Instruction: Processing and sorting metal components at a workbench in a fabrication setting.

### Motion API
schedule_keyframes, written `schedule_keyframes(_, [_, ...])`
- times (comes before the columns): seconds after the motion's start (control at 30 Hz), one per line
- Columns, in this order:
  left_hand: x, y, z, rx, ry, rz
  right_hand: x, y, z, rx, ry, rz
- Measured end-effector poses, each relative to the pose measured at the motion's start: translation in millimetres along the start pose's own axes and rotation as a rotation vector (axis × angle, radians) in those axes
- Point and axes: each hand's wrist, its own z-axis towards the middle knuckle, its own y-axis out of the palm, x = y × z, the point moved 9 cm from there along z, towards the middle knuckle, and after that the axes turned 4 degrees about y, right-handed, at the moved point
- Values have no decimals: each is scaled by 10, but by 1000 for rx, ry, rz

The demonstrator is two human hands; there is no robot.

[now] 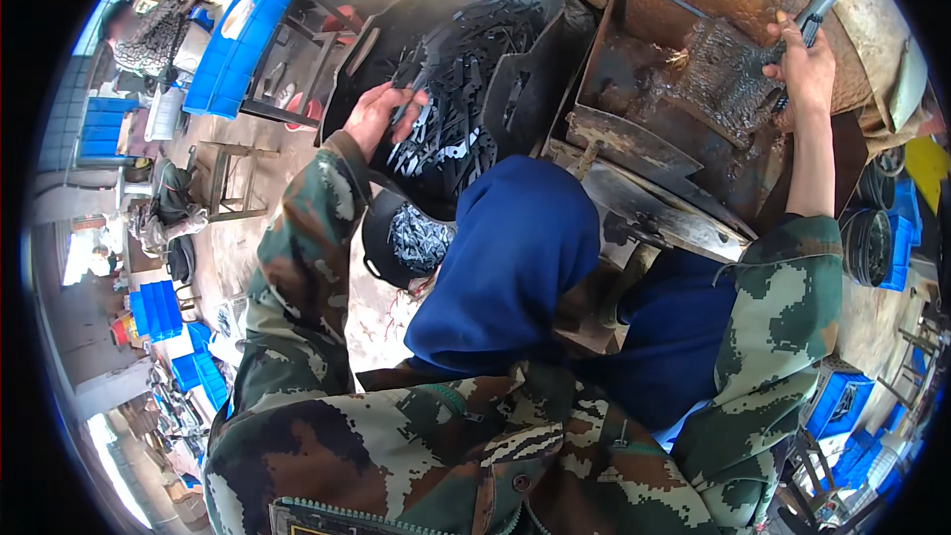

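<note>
My left hand (376, 117) is closed, fingers and thumb pinched on a thin dark metal strip (404, 113). It is held over the near left side of a large black tub (342, 89) heaped with similar flat dark metal strips (480, 64). Far to the right, my right hand (807, 67) is wrapped round a dark tool with a grey metal cylinder (820, 2) at its upper end; the tool's exact kind does not show. Beneath that hand lies a wet, dark, lumpy-textured mat or block (728, 69), in a rusty metal tray (649, 144).
A small black bucket (374, 238) of shiny metal pieces stands beside my left knee. Blue plastic bins (233, 50) and a wooden stool (233, 178) are at the left. Another person (149, 40) sits at the far left. Round black containers (870, 238) stand at the right.
</note>
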Motion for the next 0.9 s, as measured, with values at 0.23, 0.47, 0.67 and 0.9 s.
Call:
schedule_keyframes(0.23, [-288,234,276,47,-125,-267,28,2,36,-16,-16,27])
schedule_keyframes(0.47, [-434,69,330,163,-58,-268,-2,7,5,-17,-3,20])
schedule_keyframes(0.67, [-645,20,360,212,-58,-204,22,-27,36,-1,-20,-12])
schedule_keyframes(0.9, [-846,-139,313,228,-45,39,58,14,46,-4,9,14])
